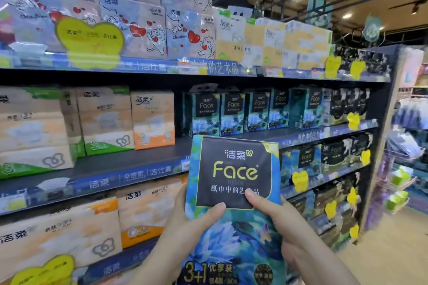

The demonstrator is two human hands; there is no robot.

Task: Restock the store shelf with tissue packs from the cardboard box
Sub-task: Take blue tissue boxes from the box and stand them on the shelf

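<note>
Blue tissue pack (234, 192) held upright before the shelf (129, 166), gripped by left hand (185, 227) and right hand (291, 227), thumbs pressed on its front.

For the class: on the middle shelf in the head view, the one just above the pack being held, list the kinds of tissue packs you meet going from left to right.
Green-trimmed beige packs → orange-trimmed beige pack → bare gap of shelf → row of blue floral Face packs → black Face packs.
</note>
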